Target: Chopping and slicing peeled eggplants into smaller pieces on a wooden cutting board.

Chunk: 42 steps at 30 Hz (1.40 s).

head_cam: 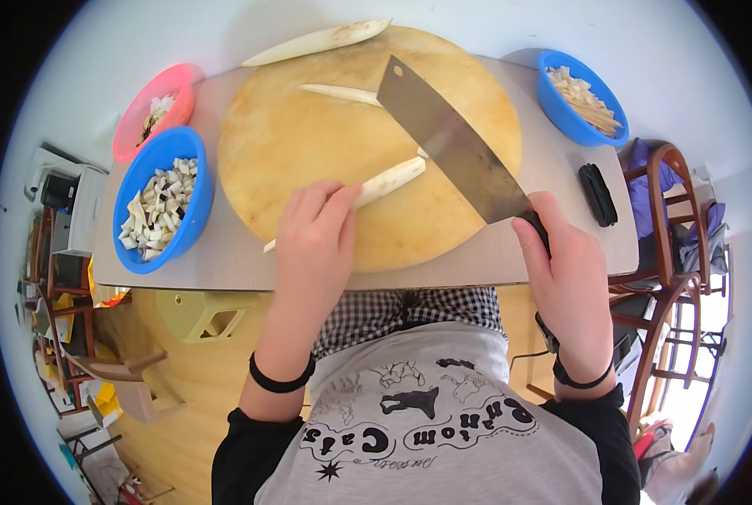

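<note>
My left hand (316, 233) grips a long pale peeled vegetable strip (392, 181), probably eggplant, on the round wooden cutting board (275, 139). The strip's other end pokes out left of the hand. In my right hand (565, 265) is the black handle of a cleaver (452, 145). Its broad blade slants up and left across the board, just right of the strip's cut end. A small pale piece (422, 153) sits by the blade. Partly behind the blade lies a thinner strip (338, 93). A larger peeled length (319, 45) rests along the board's far edge.
On the table's left, a blue bowl (203, 202) holds diced vegetable; a pink bowl (185, 107) with scraps stands behind it. Another blue bowl (556, 120) at far right holds pale pieces and thin sticks. A black object (599, 196) lies nearer. Wooden chairs (663, 214) stand right.
</note>
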Motion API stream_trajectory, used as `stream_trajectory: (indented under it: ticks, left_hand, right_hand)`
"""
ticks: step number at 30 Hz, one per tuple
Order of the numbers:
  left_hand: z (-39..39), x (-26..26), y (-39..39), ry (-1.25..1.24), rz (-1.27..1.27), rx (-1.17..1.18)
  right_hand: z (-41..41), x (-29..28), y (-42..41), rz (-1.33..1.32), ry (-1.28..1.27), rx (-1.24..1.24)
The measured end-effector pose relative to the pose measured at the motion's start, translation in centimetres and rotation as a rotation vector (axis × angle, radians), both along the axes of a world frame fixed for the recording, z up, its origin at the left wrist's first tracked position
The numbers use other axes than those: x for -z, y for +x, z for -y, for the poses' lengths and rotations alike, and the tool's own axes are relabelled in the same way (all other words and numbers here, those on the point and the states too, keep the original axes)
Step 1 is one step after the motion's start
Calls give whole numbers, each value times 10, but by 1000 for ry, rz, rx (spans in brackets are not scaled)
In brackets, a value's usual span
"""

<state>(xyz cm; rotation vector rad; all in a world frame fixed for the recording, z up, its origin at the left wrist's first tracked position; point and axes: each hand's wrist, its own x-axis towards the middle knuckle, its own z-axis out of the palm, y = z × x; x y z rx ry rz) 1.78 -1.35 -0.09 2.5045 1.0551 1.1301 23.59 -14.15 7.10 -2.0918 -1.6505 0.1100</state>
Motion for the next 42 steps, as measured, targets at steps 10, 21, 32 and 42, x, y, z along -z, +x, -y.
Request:
stream_trajectory:
  ticks: [10,21,32,42]
  left_hand:
    - [-2,3,-10,-14,-37,-27]
    - [-2,3,-14,-41,-11,3]
    - [7,-4,-33,-104,-41,-103]
    - [5,2,-38,-109,21,-104]
  right_hand:
    - [-6,3,-5,179,-129,-100]
    - [-27,14,-10,52,-14,-50]
    - [-14,11,-26,195,-129,-129]
    - [-13,3,-26,260,-131,-153]
